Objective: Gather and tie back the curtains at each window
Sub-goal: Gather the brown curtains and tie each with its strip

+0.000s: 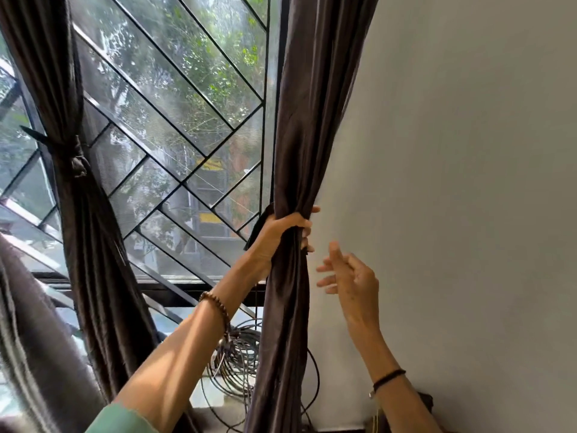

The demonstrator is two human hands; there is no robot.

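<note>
Left curtain [78, 182]: dark brown, hung at the window's left edge, gathered into a narrow bundle.
Tie [78, 162]: a dark band knotted round the left curtain, about halfway up the window; one loose end pointed away from the glass.
Window [175, 120]: the landmark; glass behind a black grille of slanted bars, green trees outside.
Bead bracelet [215, 307]: brown beads on the left wrist, in front of the window's bottom rail.
Cable coil [237, 354]: grey loops of wire below the window's lower right corner, partly behind the right curtain.
Left hand [281, 232]: at the window's right edge, fingers wrapped tight round the right curtain, squeezing it into a bunch; a dark flap of cloth stuck out from under the hand on the window side.
Right curtain [299, 135]: same dark brown, hung along the window's right edge against the wall, not tied.
Right hand [346, 276]: just right of the window, near the bunched curtain but apart from it, fingers spread wide and holding nothing.
Black band [388, 376]: on the right wrist, below and right of the window.
Wall [468, 151]: plain pale grey, right of the window.
</note>
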